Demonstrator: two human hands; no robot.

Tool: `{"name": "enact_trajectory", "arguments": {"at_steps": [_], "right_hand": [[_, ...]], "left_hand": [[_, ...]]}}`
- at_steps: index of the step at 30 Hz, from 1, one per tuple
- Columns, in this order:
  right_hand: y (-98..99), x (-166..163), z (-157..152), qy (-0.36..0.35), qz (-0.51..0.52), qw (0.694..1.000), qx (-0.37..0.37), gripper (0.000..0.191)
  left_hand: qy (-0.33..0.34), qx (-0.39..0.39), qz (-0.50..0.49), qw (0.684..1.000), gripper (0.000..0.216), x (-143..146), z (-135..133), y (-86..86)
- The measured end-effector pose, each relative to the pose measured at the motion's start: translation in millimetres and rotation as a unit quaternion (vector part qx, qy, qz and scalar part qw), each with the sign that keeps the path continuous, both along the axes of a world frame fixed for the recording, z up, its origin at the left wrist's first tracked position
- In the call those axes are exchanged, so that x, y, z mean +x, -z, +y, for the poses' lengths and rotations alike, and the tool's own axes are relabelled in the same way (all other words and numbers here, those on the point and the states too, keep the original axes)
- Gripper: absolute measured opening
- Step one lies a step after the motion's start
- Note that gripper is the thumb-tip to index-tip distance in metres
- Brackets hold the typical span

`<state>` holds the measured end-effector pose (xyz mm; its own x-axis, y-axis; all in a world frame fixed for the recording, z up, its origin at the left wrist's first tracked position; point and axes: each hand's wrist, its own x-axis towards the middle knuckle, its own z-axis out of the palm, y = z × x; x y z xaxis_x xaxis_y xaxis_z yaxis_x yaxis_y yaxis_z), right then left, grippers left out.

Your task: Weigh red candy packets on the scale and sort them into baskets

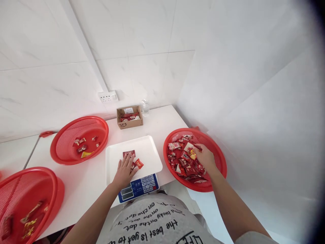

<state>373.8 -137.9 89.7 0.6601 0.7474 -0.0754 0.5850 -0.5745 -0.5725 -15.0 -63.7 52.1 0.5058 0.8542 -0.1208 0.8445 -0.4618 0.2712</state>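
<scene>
My left hand [124, 172] lies palm down with fingers stretched over the white tray [111, 152] of a digital scale [137, 188]. Beneath and around its fingertips are a dark red snack packet [129, 153] and an orange-red packet [139, 164]; another red one is partly covered by the hand. My right hand [205, 156] reaches into the right red basket [220, 159], its fingers closed at a small red packet [198, 147] that they partly hide. Mixed wrapped snacks [188, 166] fill this basket, with a yellow wrapper [193, 154] just by the fingers.
Behind the scale stand a cardboard box [130, 122] of red packets and a clear plastic bottle [145, 107]. Two more red baskets, one further back [104, 135] and one nearer [59, 200], hold a few snacks at left. Walls border the table behind and at right.
</scene>
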Motion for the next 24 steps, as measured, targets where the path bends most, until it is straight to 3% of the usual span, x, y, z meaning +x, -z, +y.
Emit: {"name": "enact_trajectory", "arguments": {"at_steps": [3, 7, 11, 15, 19, 22, 24], "right_hand": [[-12.6, -40.2, 21.6, -0.059, 0.080, 0.993, 0.069, 0.035], [-21.7, -110.1, 54.5, -0.159, 0.152, 0.972, 0.087, 0.031], [-22.2, -152.8, 76.6, -0.170, 0.188, 0.964, 0.080, 0.034], [-14.2, -147.9, 75.3, -0.147, 0.196, 0.965, 0.096, 0.036], [-2.6, -125.9, 54.9, -0.145, 0.170, 0.968, 0.112, 0.035], [3.2, -122.3, 37.0, -0.178, 0.141, 0.971, 0.082, 0.034], [4.7, -129.3, 27.5, -0.238, 0.093, 0.966, 0.040, 0.036]], "left_hand": [[-0.023, -0.006, -0.009, 1.000, 0.063, -11.2, -0.2, 2.0], [-0.033, -0.012, -0.015, 0.999, 0.063, -23.6, 0.2, 4.2], [-0.036, -0.016, -0.019, 0.999, 0.063, -27.9, -1.4, 3.8], [-0.023, -0.011, -0.018, 1.000, 0.064, -27.5, -4.7, 4.8], [-0.002, 0.008, -0.020, 1.000, 0.064, -21.0, -8.1, 6.4], [0.026, 0.019, -0.023, 0.999, 0.066, -8.2, -9.3, 3.8], [0.048, 0.021, -0.027, 0.998, 0.067, 4.2, -8.9, 0.5]]}}
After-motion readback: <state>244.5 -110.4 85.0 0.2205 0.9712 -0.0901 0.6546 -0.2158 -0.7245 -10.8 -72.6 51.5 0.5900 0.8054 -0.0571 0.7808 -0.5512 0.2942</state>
